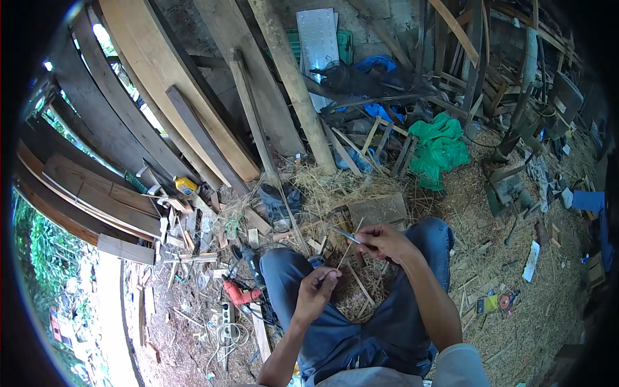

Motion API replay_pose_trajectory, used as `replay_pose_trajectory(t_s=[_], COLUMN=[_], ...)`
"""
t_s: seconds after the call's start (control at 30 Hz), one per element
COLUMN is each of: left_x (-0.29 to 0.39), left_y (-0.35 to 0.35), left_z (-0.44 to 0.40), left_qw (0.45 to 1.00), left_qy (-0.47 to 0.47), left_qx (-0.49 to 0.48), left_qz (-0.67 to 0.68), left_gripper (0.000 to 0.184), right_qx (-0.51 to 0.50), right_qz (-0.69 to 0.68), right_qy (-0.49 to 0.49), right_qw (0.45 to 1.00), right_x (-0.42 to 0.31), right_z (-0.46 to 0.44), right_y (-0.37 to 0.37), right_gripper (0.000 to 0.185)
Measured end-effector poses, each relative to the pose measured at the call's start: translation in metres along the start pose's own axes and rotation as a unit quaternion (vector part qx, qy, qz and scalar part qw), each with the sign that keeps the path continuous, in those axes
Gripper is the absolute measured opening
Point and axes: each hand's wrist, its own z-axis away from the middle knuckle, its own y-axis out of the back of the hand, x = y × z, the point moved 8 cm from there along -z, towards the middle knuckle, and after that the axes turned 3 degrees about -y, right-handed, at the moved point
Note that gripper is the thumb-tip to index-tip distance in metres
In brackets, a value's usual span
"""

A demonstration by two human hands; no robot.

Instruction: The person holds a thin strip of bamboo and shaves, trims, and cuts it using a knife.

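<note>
My left hand (316, 294) is closed in a pinch on the lower end of a thin wooden stick (344, 258), which slants up and to the right between my knees. My right hand (385, 244) is wrapped round the handle of a knife; the handle itself is mostly hidden by the fingers. The narrow grey knife blade (343, 234) points left and crosses the stick near its upper part. From this view I cannot tell whether the edge touches the wood. Both hands are above my lap, in front of the dark trousers (361, 342).
A red power drill (241, 293) and a power strip (225, 320) with a coiled cord lie on the left. Long planks (193, 97) lean behind. A green plastic sheet (440, 149) is at the back right. Wood shavings and offcuts cover the floor; a yellow bottle (186, 186) stands left.
</note>
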Motion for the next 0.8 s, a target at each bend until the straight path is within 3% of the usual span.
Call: replay_pose_trajectory(t_s=[0.07, 0.13, 0.23, 0.33, 0.4, 0.43, 0.5, 0.57, 0.67, 0.8], left_x=[0.001, -0.001, -0.012, -0.016, -0.003, -0.001, 0.004, 0.005, -0.002, -0.003], left_y=[0.002, 0.006, 0.015, 0.014, 0.013, 0.011, 0.006, 0.006, 0.007, 0.001], left_z=[0.005, 0.011, 0.015, 0.009, 0.001, -0.001, -0.002, -0.001, 0.003, 0.004], left_qw=[1.000, 1.000, 0.997, 0.993, 0.999, 0.999, 0.999, 0.998, 0.998, 0.998], left_qy=[0.011, 0.021, 0.068, 0.082, 0.024, 0.025, 0.020, 0.027, 0.031, 0.019], left_qx=[-0.003, -0.008, -0.009, -0.002, 0.032, 0.033, 0.021, 0.022, 0.020, -0.006], left_qz=[0.001, 0.002, 0.019, 0.087, 0.030, 0.030, 0.046, 0.056, 0.056, 0.056], left_gripper=[0.017, 0.015, 0.015, 0.016, 0.019, 0.019, 0.019, 0.019, 0.019, 0.020], right_qx=[0.020, 0.107, 0.143, 0.122, 0.009, 0.008, -0.131, -0.138, -0.027, -0.048], right_qz=[0.000, -0.050, -0.089, -0.014, 0.038, 0.037, -0.024, -0.028, -0.031, -0.025], right_qy=[-0.007, 0.047, 0.103, 0.029, -0.010, -0.011, -0.005, -0.007, -0.026, -0.019], right_qw=[1.000, 0.992, 0.980, 0.992, 0.999, 0.999, 0.991, 0.990, 0.999, 0.998], right_x=[0.002, -0.011, -0.029, -0.008, 0.011, 0.018, 0.026, 0.018, 0.018, 0.004], right_z=[-0.001, 0.000, 0.006, 0.004, 0.003, 0.000, -0.002, -0.003, -0.009, -0.001], right_y=[0.012, 0.042, 0.061, 0.015, -0.030, -0.036, -0.065, -0.060, -0.029, -0.015], right_gripper=[0.019, 0.020, 0.021, 0.026, 0.025, 0.025, 0.023, 0.022, 0.020, 0.018])
